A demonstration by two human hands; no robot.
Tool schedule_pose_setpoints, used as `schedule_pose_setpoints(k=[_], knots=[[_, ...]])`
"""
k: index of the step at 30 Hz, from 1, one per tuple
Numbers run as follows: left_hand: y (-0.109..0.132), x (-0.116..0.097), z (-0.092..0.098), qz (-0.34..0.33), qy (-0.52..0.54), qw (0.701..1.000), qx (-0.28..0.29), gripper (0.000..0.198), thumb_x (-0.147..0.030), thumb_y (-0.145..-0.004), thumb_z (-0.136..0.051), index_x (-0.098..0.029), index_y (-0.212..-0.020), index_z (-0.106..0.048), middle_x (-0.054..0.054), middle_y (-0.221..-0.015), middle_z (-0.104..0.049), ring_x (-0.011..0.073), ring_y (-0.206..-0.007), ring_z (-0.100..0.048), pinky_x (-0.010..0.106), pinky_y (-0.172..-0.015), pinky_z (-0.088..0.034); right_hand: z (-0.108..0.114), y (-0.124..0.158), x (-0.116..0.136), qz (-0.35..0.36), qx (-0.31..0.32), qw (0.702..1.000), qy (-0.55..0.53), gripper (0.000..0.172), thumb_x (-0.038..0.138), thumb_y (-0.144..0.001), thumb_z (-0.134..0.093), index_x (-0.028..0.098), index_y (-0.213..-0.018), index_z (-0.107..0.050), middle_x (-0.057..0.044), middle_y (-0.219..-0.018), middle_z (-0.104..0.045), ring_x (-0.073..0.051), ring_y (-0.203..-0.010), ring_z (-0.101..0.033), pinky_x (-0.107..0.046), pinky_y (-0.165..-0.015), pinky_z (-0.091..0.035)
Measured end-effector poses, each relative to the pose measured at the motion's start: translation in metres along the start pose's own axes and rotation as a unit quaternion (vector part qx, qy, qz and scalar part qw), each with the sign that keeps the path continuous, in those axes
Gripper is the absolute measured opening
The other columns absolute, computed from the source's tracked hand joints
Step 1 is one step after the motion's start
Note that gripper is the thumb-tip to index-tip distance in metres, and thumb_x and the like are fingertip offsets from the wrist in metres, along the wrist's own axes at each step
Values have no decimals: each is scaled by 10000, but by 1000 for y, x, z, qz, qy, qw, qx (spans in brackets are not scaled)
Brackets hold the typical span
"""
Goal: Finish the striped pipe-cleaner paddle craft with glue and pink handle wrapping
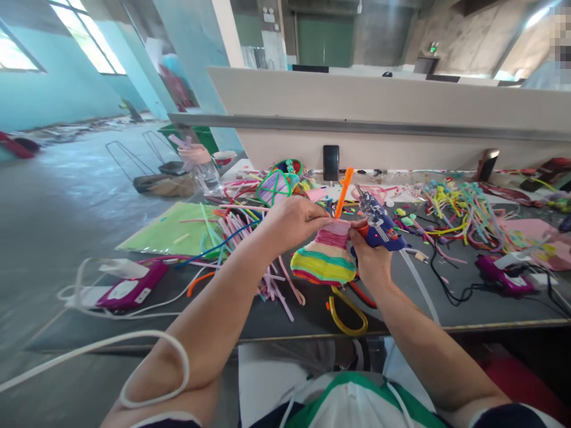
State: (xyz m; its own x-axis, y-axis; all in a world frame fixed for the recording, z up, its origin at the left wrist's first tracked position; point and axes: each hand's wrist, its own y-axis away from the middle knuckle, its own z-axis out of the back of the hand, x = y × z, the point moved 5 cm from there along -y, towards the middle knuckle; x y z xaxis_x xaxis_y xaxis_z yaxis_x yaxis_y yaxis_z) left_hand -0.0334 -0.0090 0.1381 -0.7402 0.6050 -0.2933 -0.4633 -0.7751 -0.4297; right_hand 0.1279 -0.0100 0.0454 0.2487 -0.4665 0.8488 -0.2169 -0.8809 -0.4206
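A striped piece of pipe cleaners (325,260), shaped like a small dress in pink, cream, yellow, teal and red, hangs above the table in front of me. My left hand (295,221) pinches its upper left edge between thumb and fingers. In my right hand (373,261) is a blue hot glue gun (384,229), its nozzle pointing up and away; the thumb of that hand also presses the piece's upper right edge. An orange pipe cleaner (344,193) sticks up behind the top of the piece. Whether it is attached, I cannot tell.
Loose pipe cleaners (241,229) lie left of the piece, with more (464,214) at the right. Purple power strips (134,286) with cables sit on both sides. A phone (331,163) leans on the white partition (285,142). A water bottle (200,169) stands at the back left.
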Motion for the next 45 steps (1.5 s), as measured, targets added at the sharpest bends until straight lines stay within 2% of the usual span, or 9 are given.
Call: schedule_pose_setpoints(k=[13, 26, 28, 31, 34, 36, 39, 41, 45], knots=[[-1, -9, 7, 35, -56, 997, 25, 214, -373, -822, -599, -257, -878, -770, 22, -822, -754, 174, -740, -663, 256, -616, -409, -3, 3, -5, -50, -61, 996, -41, 304, 429, -694, -727, 181, -857, -662, -19, -804, -691, -193, -766, -645, -348, -742, -520], [-1, -6, 11, -21, -5, 999, 36, 193, -281, -827, -592, -218, -917, -750, 35, -852, -748, 174, -779, -670, 258, -680, -450, 0, -2, -9, -46, -59, 997, 35, 234, 372, -706, -724, 173, -817, -673, -18, -805, -699, -187, -762, -645, -338, -747, -516], [5, -8, 17, -34, 1, 999, 4, 214, -289, -832, -592, -206, -979, -724, 49, -915, -735, 186, -845, -662, 276, -748, -469, 1, -2, -9, -44, -62, 996, 46, 225, 371, -706, -726, 179, -812, -676, -13, -803, -699, -187, -769, -647, -339, -758, -513], [27, -14, 25, -55, -21, 986, -153, 221, -311, -818, -617, -194, -994, -683, 85, -1050, -679, 217, -994, -615, 341, -879, -462, 3, -2, -8, -47, -75, 994, 62, 231, 383, -701, -728, 179, -799, -681, -10, -789, -700, -184, -760, -648, -343, -771, -509], [58, -17, 16, -66, -21, 956, -285, 83, -263, -805, -621, -189, -816, -656, 78, -955, -661, 201, -928, -609, 355, -875, -468, 4, -1, -6, -47, -85, 993, 73, 248, 394, -697, -729, 170, -796, -686, -17, -785, -705, -194, -761, -654, -350, -767, -511], [66, -13, -2, -39, -1, 962, -271, 114, -245, -816, -603, -186, -727, -643, 71, -878, -671, 188, -872, -613, 349, -866, -472, 4, -1, -6, -50, -90, 992, 78, 258, 397, -693, -732, 166, -799, -687, -22, -784, -710, -206, -767, -661, -358, -766, -513], [62, 6, -26, 90, 91, 965, -230, 180, -313, -843, -578, -177, -871, -693, 87, -957, -701, 210, -952, -619, 365, -920, -456, 3, 0, -5, -41, -90, 992, 78, 251, 392, -697, -729, 173, -813, -690, -24, -800, -717, -212, -780, -667, -368, -788, -516], [53, 14, -41, 163, 250, 935, -193, 265, -372, -834, -590, -164, -956, -698, 93, -1021, -702, 221, -984, -628, 351, -898, -478, 2, 0, -5, -30, -87, 993, 78, 238, 389, -704, -723, 181, -816, -692, -23, -807, -720, -210, -781, -669, -372, -800, -516], [34, 10, -59, 217, 531, 803, -160, 317, -413, -741, -696, -157, -926, -718, 63, -861, -727, 196, -804, -670, 306, -754, -528, 2, 0, -5, -32, -79, 993, 84, 242, 388, -710, -716, 180, -834, -697, -28, -815, -726, -218, -785, -675, -374, -793, -522]])
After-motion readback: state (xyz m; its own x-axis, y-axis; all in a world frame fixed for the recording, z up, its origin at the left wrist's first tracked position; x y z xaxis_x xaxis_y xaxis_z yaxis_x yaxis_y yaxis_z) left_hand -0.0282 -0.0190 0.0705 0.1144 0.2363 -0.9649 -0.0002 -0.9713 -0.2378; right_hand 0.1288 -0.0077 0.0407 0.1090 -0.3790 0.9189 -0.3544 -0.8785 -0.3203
